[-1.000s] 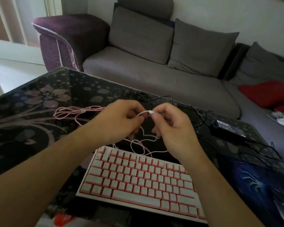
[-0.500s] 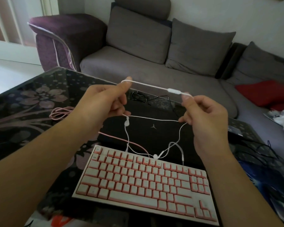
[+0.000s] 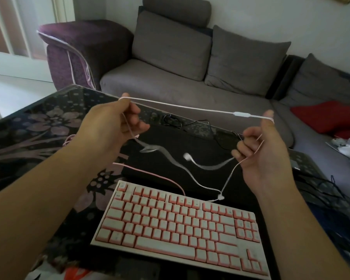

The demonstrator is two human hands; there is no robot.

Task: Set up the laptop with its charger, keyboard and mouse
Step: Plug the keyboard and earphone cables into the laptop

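Note:
A white earphone cable (image 3: 182, 107) is stretched taut between my hands above the table. My left hand (image 3: 111, 126) pinches one end, and my right hand (image 3: 265, 150) pinches the other near the inline remote (image 3: 241, 114). Loose loops with earbuds (image 3: 187, 156) hang blurred below. A white and pink keyboard (image 3: 180, 225) lies on the closed black laptop (image 3: 170, 144), its pink cable (image 3: 150, 174) running off to the left. The charger brick (image 3: 295, 164) sits at the right, mostly hidden behind my right hand.
The dark floral glass table (image 3: 38, 128) carries tangled black cables (image 3: 190, 123) behind the laptop and more at the right. A blue mouse pad (image 3: 335, 229) lies at the right edge. A grey sofa (image 3: 170, 81) with a red cushion (image 3: 325, 116) stands beyond.
My hands have moved further apart and slightly up, pulling the earphone cable out into a long straight line. The hanging loops swing below.

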